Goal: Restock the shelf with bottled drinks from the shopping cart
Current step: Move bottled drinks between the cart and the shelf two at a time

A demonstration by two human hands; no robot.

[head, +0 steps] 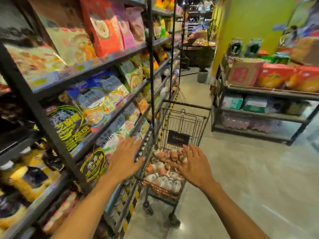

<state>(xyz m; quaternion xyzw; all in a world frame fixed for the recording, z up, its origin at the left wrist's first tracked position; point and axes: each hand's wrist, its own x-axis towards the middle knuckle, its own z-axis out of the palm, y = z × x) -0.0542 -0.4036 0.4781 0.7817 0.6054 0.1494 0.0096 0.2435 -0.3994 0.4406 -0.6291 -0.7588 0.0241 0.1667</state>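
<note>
Little is legible from where I stand; heavy blur. Black-and-yellow snack bag [67, 125], shelf on my left: yellow digits near its lower edge, seemingly "25" and "16"; the large characters above are unreadable. Teal box [232, 102], low rack across the aisle: white "50", line beneath unclear. Black placard [178, 138] on the shopping cart [183, 123] far wall: gold lettering, illegible. Bottled drinks [162, 180] in the cart: dark characters on white labels, too smeared to read.
</note>
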